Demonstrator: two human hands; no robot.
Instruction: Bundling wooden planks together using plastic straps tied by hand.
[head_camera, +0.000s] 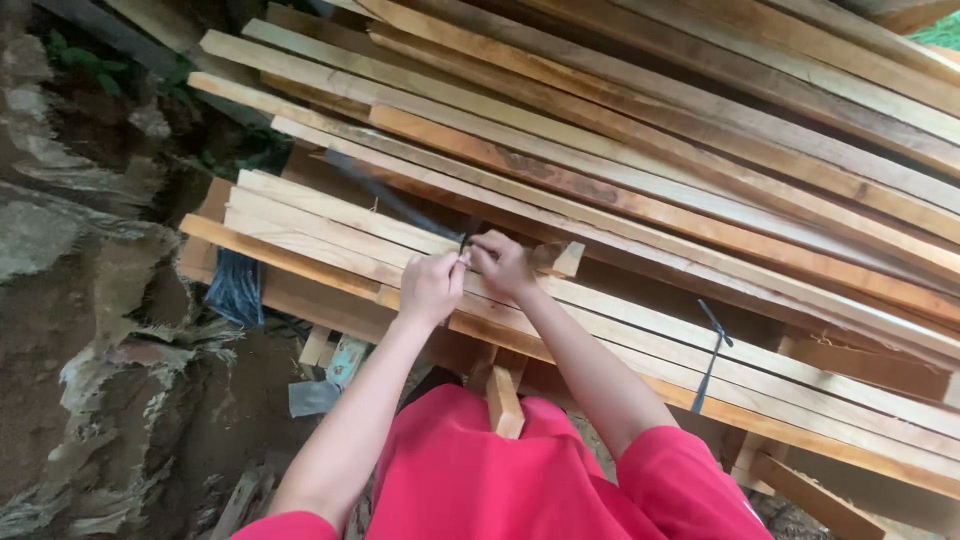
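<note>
My left hand (430, 285) and my right hand (500, 262) meet over a bundle of long pale wooden slats (330, 235). Both pinch a thin dark strap (400, 205) that runs up and to the left across the slats. The fingertips touch each other at the strap's near end, above the bundle's top face. A second dark strap (712, 355), tied in a knot, wraps the same bundle farther right. My red shirt fills the bottom of the view.
A large stack of long planks (650, 130) lies behind the bundle, slanting to the right. Short wooden offcuts (505, 395) prop it from below. A dark bunch of straps (235, 290) hangs at the bundle's left end. Rough earth and rock (90, 300) lie left.
</note>
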